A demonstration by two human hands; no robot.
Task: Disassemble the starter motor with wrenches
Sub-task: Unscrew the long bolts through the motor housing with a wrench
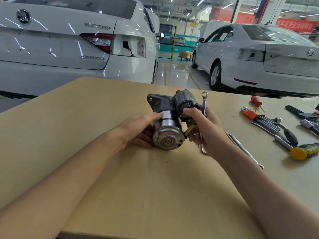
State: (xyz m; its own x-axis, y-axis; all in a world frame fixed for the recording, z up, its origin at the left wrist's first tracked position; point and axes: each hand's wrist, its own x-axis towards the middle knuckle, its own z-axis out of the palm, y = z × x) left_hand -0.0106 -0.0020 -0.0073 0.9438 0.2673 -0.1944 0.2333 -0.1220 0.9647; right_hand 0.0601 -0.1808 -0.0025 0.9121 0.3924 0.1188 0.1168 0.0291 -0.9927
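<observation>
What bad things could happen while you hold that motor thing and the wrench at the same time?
The right hand holds a wrench while also touching the starter motor, so its grip may be weak and the wrench could slip out. The left hand alone steadies the round motor body, which might roll on the table. A second wrench lies near the right forearm and could get knocked.

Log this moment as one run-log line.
left hand: holds starter motor | right hand: holds combination wrench, touches motor | second wrench: on table | bolts: not yet engaged
</observation>
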